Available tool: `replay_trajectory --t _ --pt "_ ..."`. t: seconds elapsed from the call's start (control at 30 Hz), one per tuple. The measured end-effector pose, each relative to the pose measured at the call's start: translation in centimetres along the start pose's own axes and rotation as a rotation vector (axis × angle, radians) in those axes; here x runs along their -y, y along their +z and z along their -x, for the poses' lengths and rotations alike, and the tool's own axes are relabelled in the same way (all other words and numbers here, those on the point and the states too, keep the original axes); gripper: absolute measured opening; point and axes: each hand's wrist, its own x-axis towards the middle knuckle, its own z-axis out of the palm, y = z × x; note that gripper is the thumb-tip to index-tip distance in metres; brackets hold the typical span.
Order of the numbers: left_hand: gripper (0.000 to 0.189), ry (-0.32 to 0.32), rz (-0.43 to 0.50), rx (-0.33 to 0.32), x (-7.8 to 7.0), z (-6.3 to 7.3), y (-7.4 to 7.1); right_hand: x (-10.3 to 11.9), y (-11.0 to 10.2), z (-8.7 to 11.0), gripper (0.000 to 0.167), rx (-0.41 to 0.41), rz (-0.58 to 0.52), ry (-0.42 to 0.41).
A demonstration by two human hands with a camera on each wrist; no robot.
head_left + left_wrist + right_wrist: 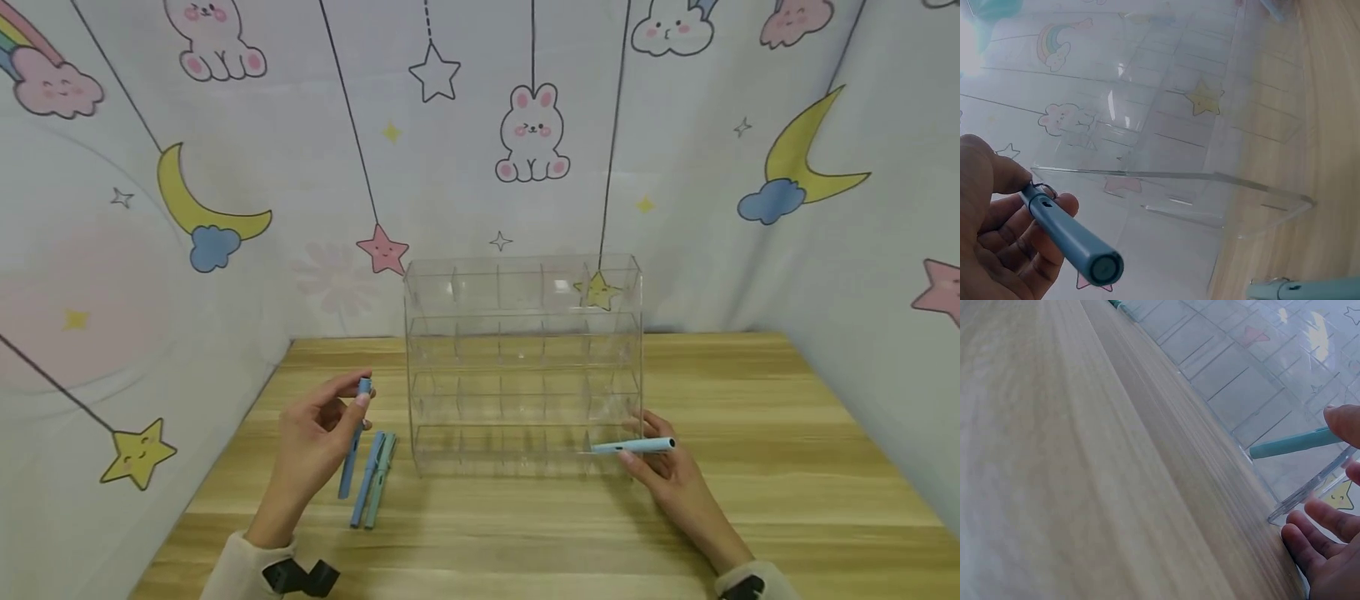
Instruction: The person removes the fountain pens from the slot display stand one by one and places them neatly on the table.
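My left hand (pixel 318 433) pinches a blue pen (pixel 349 467) near its upper end, and the pen slants down toward the table. In the left wrist view, the round end of that pen (pixel 1072 237) faces the camera. My right hand (pixel 671 475) holds a light blue pen (pixel 645 446) almost level at the lower right corner of a clear acrylic rack (pixel 521 367). One end of this pen overlaps the bottom right compartment. In the right wrist view the thumb presses on the light blue pen (pixel 1291 444), while other fingers (pixel 1329 519) are by the rack's side wall.
A blue pen (pixel 367 483) and a green pen (pixel 381 483) lie side by side on the wooden table (pixel 517 533), left of the rack. The rack has several tiers split by dividers. Behind it hangs a white cloth (pixel 465 192) printed with cartoons.
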Motion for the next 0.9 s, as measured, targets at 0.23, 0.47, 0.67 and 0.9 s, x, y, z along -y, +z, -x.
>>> replay_trajectory --t 0.23,0.47,0.67,0.9 --pt "0.031 -0.028 -0.040 -0.004 1.1 0.9 -0.6 -0.2 0.0 -0.1 0.062 0.004 0.020 0.008" --pt "0.026 -0.089 -0.077 0.006 2.1 1.4 -0.5 -0.2 0.1 0.0 0.063 0.003 0.011 0.008" --pt "0.027 -0.157 -0.082 0.034 2.9 1.8 -0.4 -0.1 0.0 0.1 0.063 0.004 0.035 0.029" --pt "0.026 -0.202 -0.090 0.046 3.9 2.1 -0.5 0.0 0.0 0.1 0.063 -0.004 0.025 0.024"
